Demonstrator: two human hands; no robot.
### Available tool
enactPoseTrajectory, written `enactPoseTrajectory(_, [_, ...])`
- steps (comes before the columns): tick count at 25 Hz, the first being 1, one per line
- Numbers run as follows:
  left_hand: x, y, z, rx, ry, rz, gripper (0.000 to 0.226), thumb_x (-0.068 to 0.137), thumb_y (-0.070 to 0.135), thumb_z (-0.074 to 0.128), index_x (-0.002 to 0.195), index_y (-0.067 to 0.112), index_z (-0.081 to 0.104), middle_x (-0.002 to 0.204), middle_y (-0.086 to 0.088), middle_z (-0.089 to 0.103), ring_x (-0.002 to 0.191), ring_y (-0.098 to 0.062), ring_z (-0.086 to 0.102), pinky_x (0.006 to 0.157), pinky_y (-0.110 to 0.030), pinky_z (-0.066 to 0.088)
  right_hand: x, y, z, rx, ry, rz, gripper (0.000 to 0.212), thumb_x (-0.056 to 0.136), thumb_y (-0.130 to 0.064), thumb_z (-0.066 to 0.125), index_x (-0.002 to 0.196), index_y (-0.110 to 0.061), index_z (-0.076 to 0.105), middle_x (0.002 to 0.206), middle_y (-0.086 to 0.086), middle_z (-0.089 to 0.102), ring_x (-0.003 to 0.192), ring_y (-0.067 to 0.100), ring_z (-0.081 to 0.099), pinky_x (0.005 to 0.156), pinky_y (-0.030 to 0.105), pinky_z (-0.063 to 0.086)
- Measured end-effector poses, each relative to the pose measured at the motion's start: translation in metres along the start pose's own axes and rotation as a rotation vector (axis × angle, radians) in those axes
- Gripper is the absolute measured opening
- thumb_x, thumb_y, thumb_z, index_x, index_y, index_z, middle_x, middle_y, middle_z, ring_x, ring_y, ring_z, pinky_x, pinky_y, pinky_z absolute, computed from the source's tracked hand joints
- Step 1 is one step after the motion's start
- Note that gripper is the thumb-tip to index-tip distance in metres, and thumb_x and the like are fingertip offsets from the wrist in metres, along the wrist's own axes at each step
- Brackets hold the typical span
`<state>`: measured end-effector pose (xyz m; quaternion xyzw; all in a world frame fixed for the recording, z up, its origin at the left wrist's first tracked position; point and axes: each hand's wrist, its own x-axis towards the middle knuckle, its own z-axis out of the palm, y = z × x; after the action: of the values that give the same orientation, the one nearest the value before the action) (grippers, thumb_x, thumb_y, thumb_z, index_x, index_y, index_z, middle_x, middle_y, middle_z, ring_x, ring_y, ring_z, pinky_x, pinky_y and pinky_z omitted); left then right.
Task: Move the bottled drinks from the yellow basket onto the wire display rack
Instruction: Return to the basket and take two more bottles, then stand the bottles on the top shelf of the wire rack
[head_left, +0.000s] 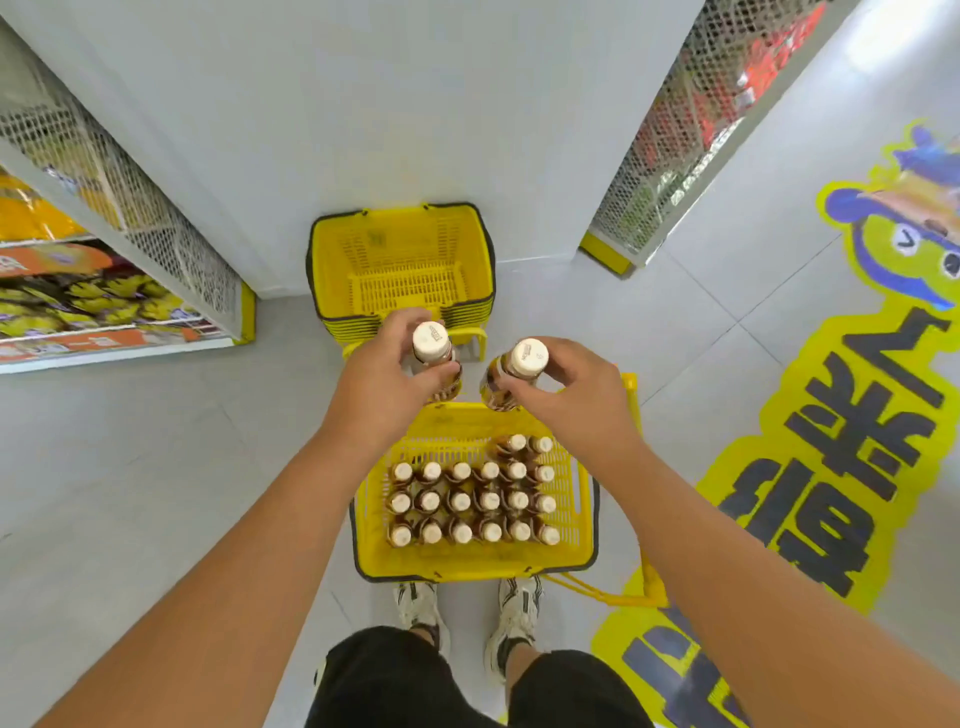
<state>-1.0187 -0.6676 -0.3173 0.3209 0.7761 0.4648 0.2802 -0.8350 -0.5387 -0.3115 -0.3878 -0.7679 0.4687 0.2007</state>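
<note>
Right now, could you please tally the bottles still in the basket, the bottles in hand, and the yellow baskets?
Bottles in the near basket: 20
Bottles in hand: 2, one in the left hand, one in the right hand
Yellow baskets: 2, counting the far stack as one
Total: 24

No sleeves are seen on the two bare arms. Black shorts (467, 680) are worn. White sneakers (418, 608) with dark stripes and laces are worn on both feet, and dark socks are seen above them.
</note>
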Motion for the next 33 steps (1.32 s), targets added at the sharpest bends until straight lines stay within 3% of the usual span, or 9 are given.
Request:
enactPoseTrajectory(5, [-0.026,0.108,-0.086,-0.097,0.129,0.128,0.039,0.076,0.024,0.088,0.105,0.038,0.065,0.103,0.016,0.075,0.103,-0.005,0.07,0.094,-0.038,0.057,-0.005,-0.125,-0.05,0.07,0.009,-0.126,0.027,0.077,-0.027,0.087,0.101,-0.033,0.077,0.1,-0.012,0.079,0.096,0.004,0.073,0.09,0.027,0.059])
enactPoseTrajectory(9, [-0.066,0.166,-0.133,-0.064,0.221,0.18,0.042,0.076,0.022,0.089,0.108,0.04,0.068,0.105,0.012,0.076,0.104,-0.011,0.071,0.1,-0.044,0.055,-0.011,-0.197,-0.074,0.091,-0.03,-0.241,0.02,0.079,-0.022,0.085,0.099,-0.023,0.081,0.093,-0.004,0.08,0.094,0.015,0.076,0.084,0.036,0.06])
enactPoseTrajectory(13, [-0.127,0.201,-0.166,-0.007,0.374,0.146,0.043,0.076,0.028,0.088,0.109,0.044,0.064,0.107,0.017,0.076,0.104,-0.007,0.071,0.098,-0.044,0.056,-0.034,-0.256,-0.099,0.132,-0.136,-0.369,0.024,0.079,-0.019,0.086,0.102,-0.02,0.08,0.095,-0.003,0.081,0.095,0.014,0.076,0.09,0.042,0.06])
enactPoseTrajectory(16, [-0.182,0.22,-0.181,-0.019,0.521,0.109,0.038,0.074,0.031,0.089,0.095,0.051,0.064,0.1,0.02,0.077,0.098,-0.005,0.072,0.093,-0.042,0.058,-0.054,-0.288,-0.112,0.181,-0.242,-0.441,0.029,0.076,-0.021,0.089,0.103,-0.026,0.079,0.093,-0.012,0.08,0.09,0.003,0.075,0.089,0.034,0.061])
enactPoseTrajectory(22, [-0.306,0.244,-0.205,-0.024,0.788,0.062,0.043,0.073,0.032,0.089,0.111,0.038,0.069,0.099,0.023,0.077,0.092,-0.002,0.072,0.088,-0.033,0.057,-0.112,-0.341,-0.092,0.2,-0.547,-0.592,0.023,0.077,-0.021,0.089,0.098,-0.026,0.081,0.088,-0.012,0.081,0.088,0.006,0.077,0.086,0.029,0.061])
enactPoseTrajectory(27, [-0.42,0.246,-0.227,-0.054,0.979,-0.008,0.039,0.074,0.028,0.088,0.11,0.029,0.074,0.103,0.011,0.079,0.1,-0.013,0.074,0.094,-0.048,0.058,-0.176,-0.386,-0.046,0.207,-0.788,-0.707,0.019,0.077,-0.023,0.09,0.091,-0.03,0.08,0.085,-0.012,0.08,0.079,0.0,0.074,0.068,0.014,0.055])
enactPoseTrajectory(33, [-0.564,0.235,-0.249,-0.03,1.177,-0.132,0.036,0.069,0.034,0.088,0.102,0.037,0.074,0.099,0.016,0.079,0.092,-0.005,0.075,0.091,-0.044,0.061,-0.287,-0.435,0.02,0.218,-1.021,-0.808,0.019,0.078,-0.029,0.089,0.095,-0.033,0.082,0.086,-0.016,0.08,0.08,-0.002,0.074,0.066,0.008,0.052])
